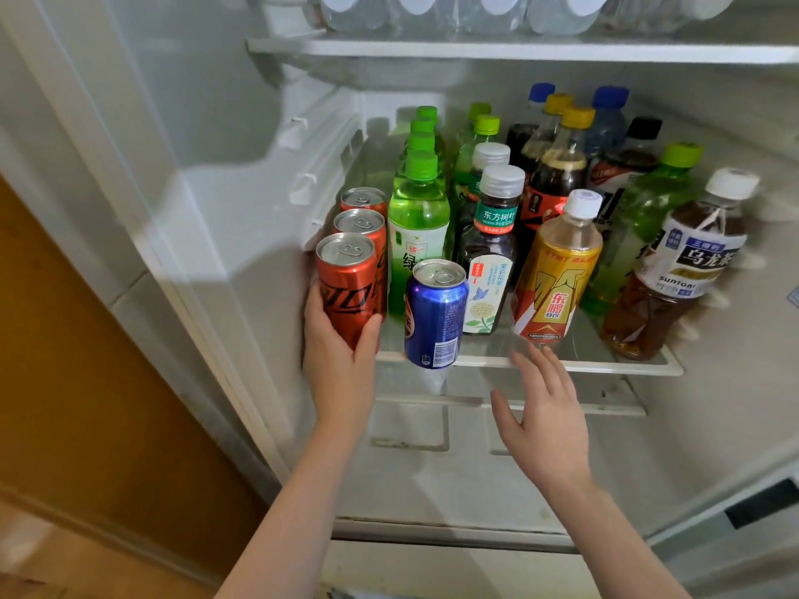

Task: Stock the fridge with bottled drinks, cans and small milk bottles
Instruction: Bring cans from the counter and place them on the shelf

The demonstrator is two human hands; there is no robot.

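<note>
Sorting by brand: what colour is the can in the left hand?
The can is red; head view.

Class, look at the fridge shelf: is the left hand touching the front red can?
Touching. The head view shows the left hand gripping the front red can, thumb across its lower side.

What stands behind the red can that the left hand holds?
Behind the held can stand two more red cans: the middle can and the back can. Their tops show; their lower parts are covered.

The top edge cuts off the water bottles [488,10], and the tea bottle [674,270] at far right is blurred.
</note>
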